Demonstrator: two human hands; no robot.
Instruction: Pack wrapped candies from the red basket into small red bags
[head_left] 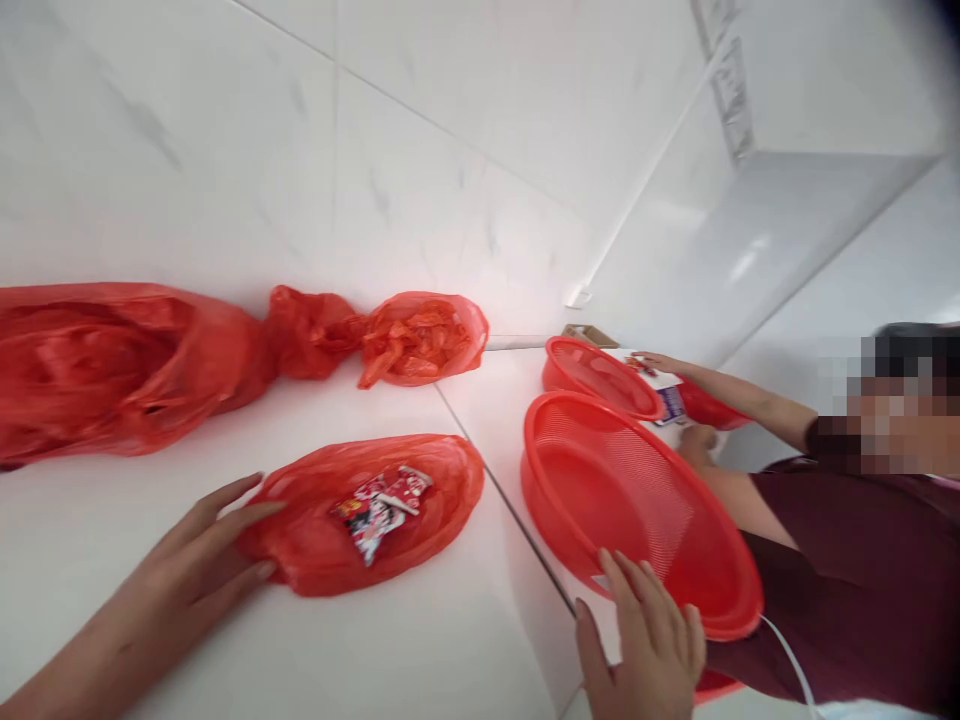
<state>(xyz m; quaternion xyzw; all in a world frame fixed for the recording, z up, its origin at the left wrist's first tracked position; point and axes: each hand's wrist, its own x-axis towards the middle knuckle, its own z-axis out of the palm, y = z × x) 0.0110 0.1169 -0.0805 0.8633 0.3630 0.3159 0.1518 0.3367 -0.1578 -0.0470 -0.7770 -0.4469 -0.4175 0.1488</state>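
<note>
My left hand point(199, 555) lies at the near left end of a red plastic bag point(307, 545), its fingers spread and the tips touching the bag. The bag is spread wide like a bowl, with a few small printed packets point(382, 505) inside. On the right, my right hand point(649, 635) has its fingers stretched out and apart beside the rim of a large red plastic basket point(592, 500) with mesh sides. Its fingertips overlap the rim; whether they touch it I cannot tell. No packets show inside this basket.
Along the marbled wall lie a large red bag point(127, 370), a bunched red bag point(311, 330) and an opened red bag point(427, 345). A second red basket point(600, 380) stands behind the large one. A co-worker point(847, 560) in a dark maroon top reaches over the table's right end.
</note>
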